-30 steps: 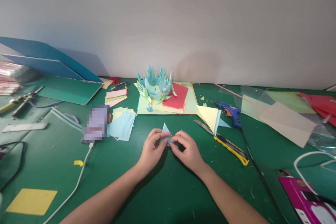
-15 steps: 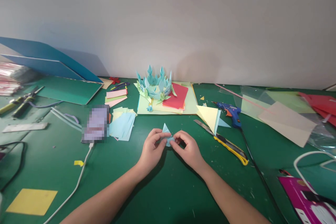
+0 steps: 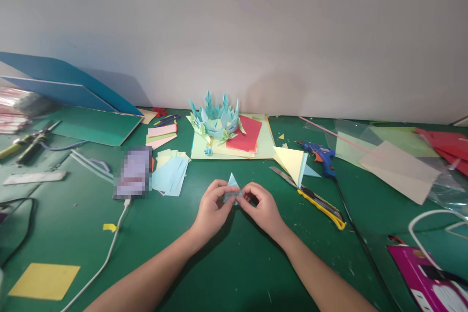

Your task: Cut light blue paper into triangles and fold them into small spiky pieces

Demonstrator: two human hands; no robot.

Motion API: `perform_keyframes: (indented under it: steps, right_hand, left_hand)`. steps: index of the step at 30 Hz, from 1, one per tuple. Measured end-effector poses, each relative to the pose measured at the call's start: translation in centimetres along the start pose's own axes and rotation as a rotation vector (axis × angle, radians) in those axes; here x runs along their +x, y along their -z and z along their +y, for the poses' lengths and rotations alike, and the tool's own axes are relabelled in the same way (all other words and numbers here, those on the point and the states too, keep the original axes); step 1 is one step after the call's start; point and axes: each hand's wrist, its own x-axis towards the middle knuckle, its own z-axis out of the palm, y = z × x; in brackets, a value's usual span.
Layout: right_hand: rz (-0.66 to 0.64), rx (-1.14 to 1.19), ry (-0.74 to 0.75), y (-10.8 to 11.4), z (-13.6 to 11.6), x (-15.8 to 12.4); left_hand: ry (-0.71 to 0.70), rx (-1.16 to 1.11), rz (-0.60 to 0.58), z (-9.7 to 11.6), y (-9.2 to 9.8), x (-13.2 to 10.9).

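A small light-blue folded paper [image 3: 233, 181] is held between both hands just above the green table [image 3: 237, 263], its pointed tip facing away from me. My left hand [image 3: 215, 204] pinches its left side, with the index finger across the front and the thumb below. On the right side, my right hand [image 3: 263, 207] grips the paper's edge between thumb and fingertips. The fingers cover much of the lower part. Beyond the hands stands a blue and green folded-paper ring [image 3: 215, 119] with upright points.
Light-blue slips [image 3: 171, 175] and a phone [image 3: 133, 173] with a white cable lie left. To the right are folded yellow paper [image 3: 292, 161], a yellow cutter [image 3: 321, 209] with its blade out, and a blue glue gun [image 3: 321, 153]. Red paper [image 3: 246, 134] lies beside the ring.
The blue paper has shifted slightly to the right and tilted a little between my fingers. My left thumb has moved slightly right along its lower part.
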Motion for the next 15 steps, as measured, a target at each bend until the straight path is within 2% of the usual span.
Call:
perform_keyframes:
  steps: [6,12,15]
  right_hand:
    - [0.003,0.023,-0.029,-0.1,0.32,-0.04]
    - [0.015,0.138,-0.091,-0.03,0.14,0.07]
    - [-0.008,0.123,-0.087,0.12,0.0,0.08]
  left_hand:
    - [-0.007,0.014,0.014,-0.35,0.05,0.03]
    - [-0.023,0.017,-0.007,0.09,0.12,0.01]
    - [-0.023,0.009,-0.02,0.27,0.14,-0.04]
